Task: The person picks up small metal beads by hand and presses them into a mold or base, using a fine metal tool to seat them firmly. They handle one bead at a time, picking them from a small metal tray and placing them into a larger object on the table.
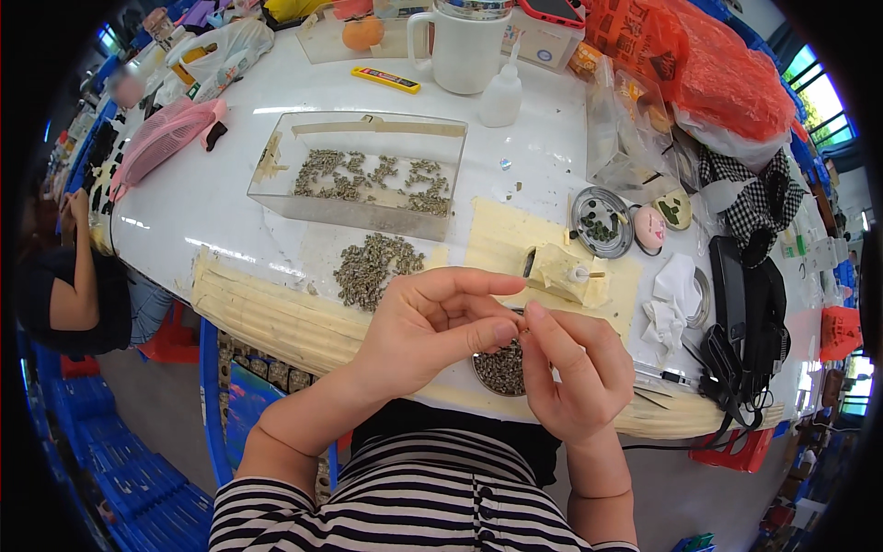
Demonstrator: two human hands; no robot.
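**Small grey parts being handled one at a time, with many laid out and many loose**

While both hands are meeting above the near edge of the white round table (pixel 230 198), the left hand (pixel 432 327) and the right hand (pixel 575 368) are pinching their thumbs and forefingers together on something tiny between them; it is too small to make out, though it is probably one of the small grey-green metal parts. The remaining fingers of the left hand are fanning out loosely, and those of the right are curling in.

Directly below the fingertips, a shallow round dish of the same grey-green parts (pixel 499 368) is sitting at the table edge, partly hidden by the hands. Just beyond the left hand, a loose heap of these parts (pixel 375 265) is lying on a cream paper sheet (pixel 501 241). Further back, a clear rectangular plastic tray (pixel 361 173) is holding more of them, spread out in clusters.

Judging from this, the work is looking well under way but far from finished: the tray is carrying a fair share, while the heap and the dish are remaining well stocked.

A round metal tin lid with a few parts (pixel 602 222) is resting to the right, near a lump of cream tape (pixel 566 271). At the far left, another person's arm (pixel 78 267) is showing beside the table.
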